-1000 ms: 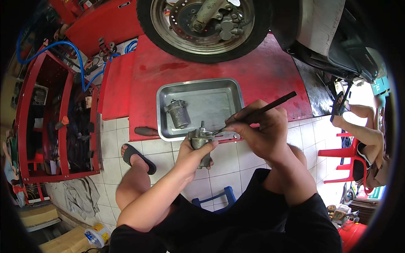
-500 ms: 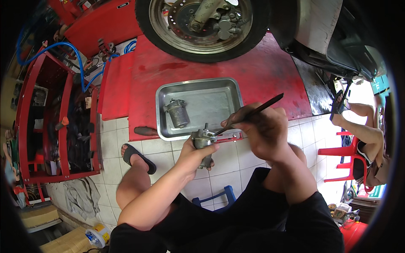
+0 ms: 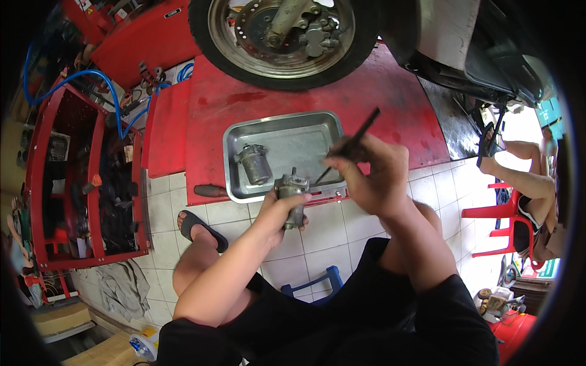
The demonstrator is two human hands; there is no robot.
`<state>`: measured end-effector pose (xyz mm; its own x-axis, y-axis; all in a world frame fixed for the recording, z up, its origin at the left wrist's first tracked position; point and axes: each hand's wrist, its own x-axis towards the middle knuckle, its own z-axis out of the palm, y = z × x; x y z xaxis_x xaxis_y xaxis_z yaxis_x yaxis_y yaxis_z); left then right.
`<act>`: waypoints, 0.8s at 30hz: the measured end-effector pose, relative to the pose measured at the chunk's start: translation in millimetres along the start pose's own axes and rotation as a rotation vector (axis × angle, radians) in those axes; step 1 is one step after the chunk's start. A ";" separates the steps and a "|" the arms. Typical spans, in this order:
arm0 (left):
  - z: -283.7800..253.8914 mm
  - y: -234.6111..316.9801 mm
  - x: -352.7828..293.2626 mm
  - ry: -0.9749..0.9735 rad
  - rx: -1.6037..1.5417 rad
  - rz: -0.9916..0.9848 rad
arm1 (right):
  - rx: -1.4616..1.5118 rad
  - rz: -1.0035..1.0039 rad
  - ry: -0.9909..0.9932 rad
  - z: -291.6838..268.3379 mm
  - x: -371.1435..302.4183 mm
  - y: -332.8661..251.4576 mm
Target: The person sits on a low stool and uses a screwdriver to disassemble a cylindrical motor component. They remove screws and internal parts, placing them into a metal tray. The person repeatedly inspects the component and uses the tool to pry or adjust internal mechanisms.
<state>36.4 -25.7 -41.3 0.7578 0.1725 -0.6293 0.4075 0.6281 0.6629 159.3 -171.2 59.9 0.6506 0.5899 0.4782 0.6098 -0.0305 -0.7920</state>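
Note:
My left hand (image 3: 274, 216) is wrapped round a grey metal starter motor (image 3: 293, 185), held with its shaft end pointing up and away from me, by the tray's near edge. In my right hand (image 3: 383, 178) is a slim dark tool (image 3: 365, 127), pinched like a pen. Its thin tip points down at the upper end of the motor; whether it touches cannot be made out. Just beyond stands a shallow metal tray (image 3: 228, 160), with a second starter motor (image 3: 254, 167) lying at its left side.
A red platform (image 3: 210, 119) carries the tray, a dark-handled tool (image 3: 209, 191) and a motorcycle wheel (image 3: 226, 64). At left is a red shelf rack (image 3: 96, 201) with a blue hose (image 3: 113, 85). A blue stool (image 3: 332, 277) is below me; another person sits on a red chair (image 3: 497, 213).
The motor in my left hand has tipped slightly, and its top end faces differently. My right hand has shifted left and up, with the dark tool held more steeply.

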 end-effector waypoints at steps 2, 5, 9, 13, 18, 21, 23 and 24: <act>2.6 5.2 17.1 0.014 0.001 -0.005 | -0.041 0.015 0.118 -4.7 7.1 10.2; 15.5 13.5 44.7 0.065 0.000 0.051 | -0.005 0.001 0.230 -14.9 17.2 15.7; 28.8 10.5 96.2 0.039 0.054 0.233 | 0.016 -0.008 0.275 -28.4 20.9 26.8; 29.5 -12.0 142.0 0.225 0.328 0.527 | -0.033 -0.085 0.297 -41.9 18.8 34.7; 56.3 -3.4 138.7 0.274 0.483 0.439 | -0.010 -0.153 0.263 -66.5 9.8 39.8; 35.5 9.6 141.5 0.233 0.789 0.518 | -0.035 -0.094 0.213 -75.1 9.4 41.1; 26.8 12.9 131.6 0.194 0.899 0.537 | -0.040 -0.094 0.216 -78.1 9.0 45.4; 37.1 20.1 116.2 0.149 0.859 0.498 | -0.054 -0.082 0.220 -84.2 9.1 45.6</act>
<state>151.5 -21.1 -86.0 0.8947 0.3965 -0.2056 0.3352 -0.2921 0.8957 231.2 -235.1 60.2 0.6775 0.4020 0.6159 0.6839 -0.0364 -0.7286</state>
